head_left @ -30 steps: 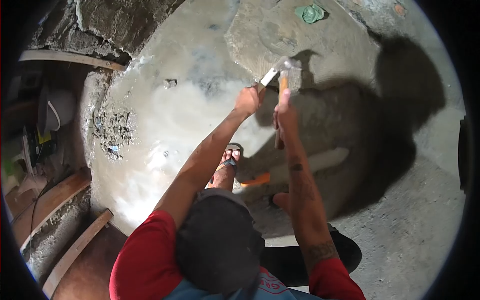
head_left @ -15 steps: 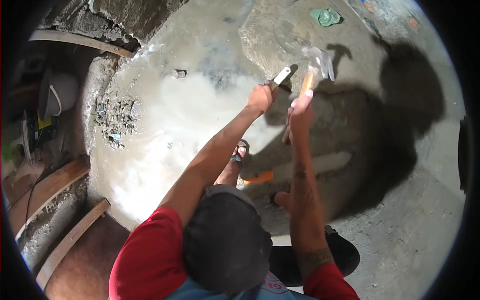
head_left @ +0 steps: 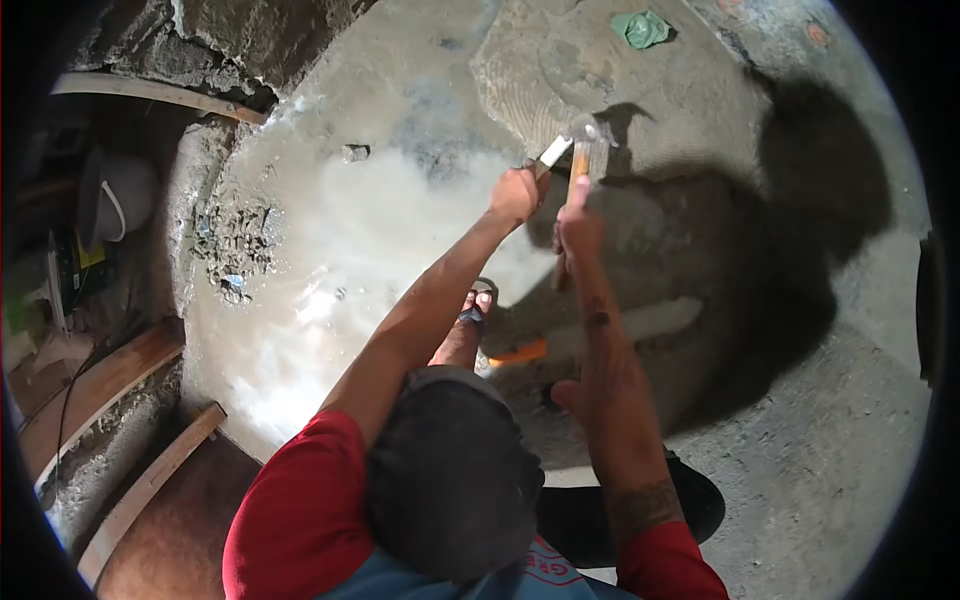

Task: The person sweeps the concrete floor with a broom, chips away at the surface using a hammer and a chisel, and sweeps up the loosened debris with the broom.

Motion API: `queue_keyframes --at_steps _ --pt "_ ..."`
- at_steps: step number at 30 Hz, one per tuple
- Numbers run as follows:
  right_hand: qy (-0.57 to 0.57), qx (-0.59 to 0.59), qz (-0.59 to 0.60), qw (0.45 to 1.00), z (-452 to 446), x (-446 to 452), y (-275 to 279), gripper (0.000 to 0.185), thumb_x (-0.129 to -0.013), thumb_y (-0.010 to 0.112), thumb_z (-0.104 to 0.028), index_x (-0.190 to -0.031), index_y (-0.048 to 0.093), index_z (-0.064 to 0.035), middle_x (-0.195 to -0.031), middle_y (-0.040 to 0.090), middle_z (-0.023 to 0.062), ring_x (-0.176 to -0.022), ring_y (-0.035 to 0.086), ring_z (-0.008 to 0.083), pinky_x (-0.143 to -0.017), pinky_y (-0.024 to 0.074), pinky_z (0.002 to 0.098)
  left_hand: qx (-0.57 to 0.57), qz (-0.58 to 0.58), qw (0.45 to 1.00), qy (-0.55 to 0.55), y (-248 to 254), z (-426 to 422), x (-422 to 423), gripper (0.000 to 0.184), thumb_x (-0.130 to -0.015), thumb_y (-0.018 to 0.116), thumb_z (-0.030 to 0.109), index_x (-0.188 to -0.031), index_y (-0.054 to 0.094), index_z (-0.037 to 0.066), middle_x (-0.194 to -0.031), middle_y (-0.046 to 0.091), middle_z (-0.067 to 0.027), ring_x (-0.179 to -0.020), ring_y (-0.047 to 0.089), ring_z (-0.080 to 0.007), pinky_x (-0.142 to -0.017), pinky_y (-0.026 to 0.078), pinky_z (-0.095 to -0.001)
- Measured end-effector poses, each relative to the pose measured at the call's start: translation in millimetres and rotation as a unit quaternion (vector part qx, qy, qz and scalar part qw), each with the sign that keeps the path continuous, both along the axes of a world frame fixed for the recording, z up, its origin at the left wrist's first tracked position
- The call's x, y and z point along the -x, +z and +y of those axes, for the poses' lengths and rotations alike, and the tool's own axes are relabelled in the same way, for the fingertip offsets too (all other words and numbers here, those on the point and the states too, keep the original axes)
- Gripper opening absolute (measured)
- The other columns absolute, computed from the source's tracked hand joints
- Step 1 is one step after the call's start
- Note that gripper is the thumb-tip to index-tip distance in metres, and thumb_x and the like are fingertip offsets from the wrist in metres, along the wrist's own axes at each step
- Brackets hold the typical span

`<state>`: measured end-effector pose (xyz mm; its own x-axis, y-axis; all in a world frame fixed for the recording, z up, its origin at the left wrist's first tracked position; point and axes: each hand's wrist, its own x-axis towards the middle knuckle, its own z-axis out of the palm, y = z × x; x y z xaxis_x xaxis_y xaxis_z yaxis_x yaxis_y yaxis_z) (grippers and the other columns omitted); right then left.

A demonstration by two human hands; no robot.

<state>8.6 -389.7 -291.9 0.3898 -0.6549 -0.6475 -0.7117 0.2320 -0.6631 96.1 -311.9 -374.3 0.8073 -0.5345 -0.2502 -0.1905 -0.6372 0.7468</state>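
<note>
My left hand (head_left: pixel 518 194) is closed around a short chisel (head_left: pixel 555 150) whose pale end sticks up past the fingers. Wrapped round the wooden handle of a hammer (head_left: pixel 582 160), my right hand (head_left: pixel 578 232) is just to the right of it. The blurred hammer head is at or very close to the chisel's pale end; whether they touch I cannot tell. The chisel's lower end is hidden by my left hand. Beneath both hands lies the wet concrete floor (head_left: pixel 400 215), partly in shadow.
A green crumpled piece (head_left: pixel 641 29) lies at the far side, and a small chunk (head_left: pixel 355 153) sits in the pale water. Rubble (head_left: pixel 235 240) is at left, near wooden boards (head_left: pixel 150 485) and a bucket (head_left: pixel 115 195). An orange strip (head_left: pixel 518 353) lies near my sandalled foot (head_left: pixel 472 312).
My right hand has swung the hammer left and down, bringing its head to the chisel's pale end. My left hand has barely moved, still gripping the chisel.
</note>
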Motion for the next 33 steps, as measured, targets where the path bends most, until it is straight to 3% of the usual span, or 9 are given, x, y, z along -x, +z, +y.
queue_keyframes --at_steps 7,10,16,18,20,22,27,29,33 --pt "-0.052 0.146 -0.202 0.967 1 1 9 0.067 -0.095 0.035 -0.067 -0.062 0.045 -0.0091 -0.048 0.042 0.0003 -0.036 0.039 0.0139 -0.037 0.0325 0.0303 -0.01 -0.015 1.0 -0.002 -5 -2 2 0.043 -0.095 0.051 0.04 -0.099 0.06 -0.002 -0.081 0.067 -0.0274 -0.079 0.066 -0.046 -0.072 0.055 -0.0517" --pt "0.015 0.0 0.042 0.999 -1 1 -3 0.067 -0.094 0.035 -0.068 -0.066 0.046 -0.0089 -0.05 0.042 -0.0004 -0.037 0.039 0.0134 -0.038 0.0321 0.0304 -0.013 -0.013 1.0 -0.008 2 0 1 0.043 -0.095 0.051 0.04 -0.1 0.059 -0.003 -0.081 0.067 -0.0281 -0.079 0.066 -0.0464 -0.072 0.054 -0.0521" --pt "-0.066 -0.015 -0.087 0.994 -7 -3 33 0.07 -0.092 0.035 -0.072 -0.06 0.046 -0.0107 -0.051 0.045 0.001 -0.038 0.042 0.0143 -0.039 0.0327 0.0307 -0.004 -0.012 1.0 -0.002 -13 -2 1 0.045 -0.094 0.052 0.04 -0.101 0.059 -0.004 -0.082 0.067 -0.0283 -0.079 0.066 -0.047 -0.072 0.054 -0.0524" --pt "-0.009 0.32 -0.105 0.942 2 9 -5 0.069 -0.093 0.035 -0.071 -0.057 0.044 -0.012 -0.05 0.045 0.0013 -0.038 0.041 0.0138 -0.039 0.0321 0.0304 0.002 -0.009 1.0 0.0 -10 -1 4 0.045 -0.094 0.052 0.04 -0.101 0.059 -0.004 -0.081 0.066 -0.0284 -0.079 0.065 -0.0472 -0.072 0.054 -0.0524" --pt "0.027 0.313 -0.018 0.949 -6 5 -7 0.069 -0.095 0.036 -0.067 -0.055 0.045 -0.0109 -0.049 0.045 0.0021 -0.04 0.043 0.0148 -0.04 0.0338 0.0307 0.013 -0.015 1.0 0.003 -8 -2 -2 0.045 -0.094 0.053 0.04 -0.101 0.059 -0.004 -0.081 0.066 -0.0285 -0.079 0.065 -0.0474 -0.072 0.054 -0.0524" --pt "0.044 -0.048 0.014 0.998 -19 -7 32 0.069 -0.096 0.037 -0.063 -0.058 0.049 -0.0082 -0.049 0.046 0.0029 -0.043 0.047 0.0167 -0.043 0.0372 0.0313 0.02 -0.027 0.999 0.0 -17 -2 0 0.045 -0.094 0.053 0.04 -0.1 0.06 -0.003 -0.079 0.066 -0.0292 -0.079 0.065 -0.0474 -0.071 0.055 -0.0524" --pt "-0.039 0.186 -0.177 0.966 1 2 26 0.072 -0.093 0.042 -0.068 -0.056 0.049 -0.007 -0.047 0.044 0.0024 -0.038 0.043 0.0186 -0.04 0.0346 0.0332 0.027 -0.031 0.999 0.003 -27 -3 -4 0.045 -0.094 0.053 0.04 -0.099 0.061 -0.004 -0.079 0.065 -0.0303 -0.079 0.065 -0.0481 -0.07 0.055 -0.0526" --pt "0.033 0.341 -0.051 0.938 6 10 7 0.074 -0.097 0.04 -0.06 -0.075 0.063 0.0066 -0.052 0.055 0.0194 -0.055 0.06 0.0346 -0.056 0.0459 0.0437 0.002 -0.015 1.0 0.006 -20 -3 0 0.044 -0.094 0.054 0.039 -0.098 0.062 -0.004 -0.081 0.065 -0.031 -0.081 0.064 -0.0495 -0.071 0.054 -0.0533" --pt "0.07 0.102 0.059 0.991 -22 -13 22 0.073 -0.097 0.04 -0.058 -0.074 0.066 0.006 -0.062 0.059 0.0241 -0.065 0.064 0.0401 -0.061 0.0464 0.0454 0.009 -0.013 1.0 0.007 -11 -2 0 0.042 -0.094 0.055 0.039 -0.098 0.063 -0.002 -0.082 0.065 -0.0309 -0.081 0.064 -0.0494 -0.072 0.054 -0.0535"
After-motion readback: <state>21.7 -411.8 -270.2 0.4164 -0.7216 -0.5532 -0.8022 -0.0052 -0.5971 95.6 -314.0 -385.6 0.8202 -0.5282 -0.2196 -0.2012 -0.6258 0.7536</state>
